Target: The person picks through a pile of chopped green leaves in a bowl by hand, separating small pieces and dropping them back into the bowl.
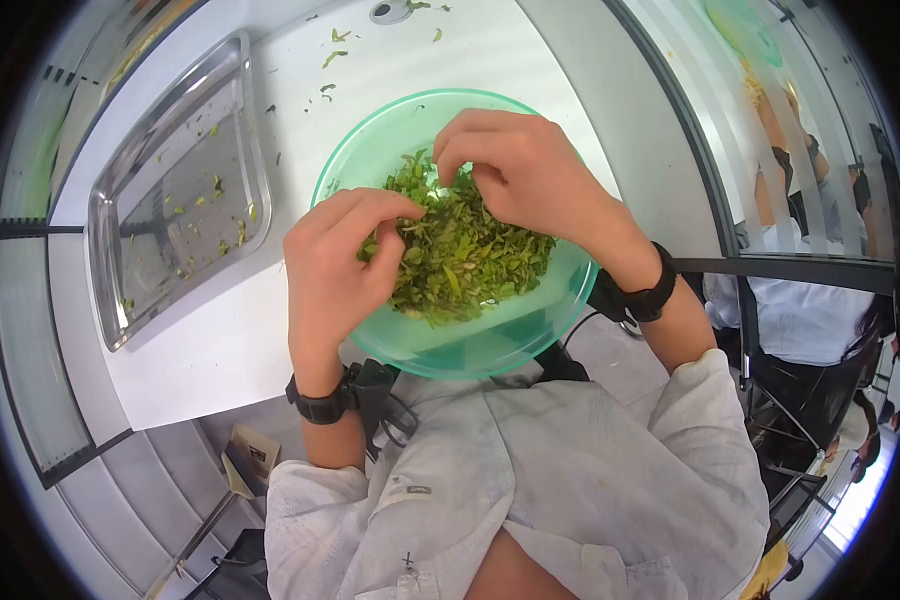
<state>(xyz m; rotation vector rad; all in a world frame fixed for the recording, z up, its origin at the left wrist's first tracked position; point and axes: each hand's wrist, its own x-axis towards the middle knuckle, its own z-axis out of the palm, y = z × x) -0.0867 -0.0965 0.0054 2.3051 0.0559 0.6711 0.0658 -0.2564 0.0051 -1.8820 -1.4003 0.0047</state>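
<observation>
Basically both hands were in the green bowl [530, 330]: left hand [335, 260] pinched leaves [470, 260] at the pile's near-left edge, right hand [515, 170] pinched leaves at its far side.

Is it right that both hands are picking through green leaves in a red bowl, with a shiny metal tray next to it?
Not quite. The bowl is see-through green, not red, as the head view shows. The rest holds: the left hand and right hand are both in the green leaves, and a shiny metal tray sits beside the bowl.
</observation>
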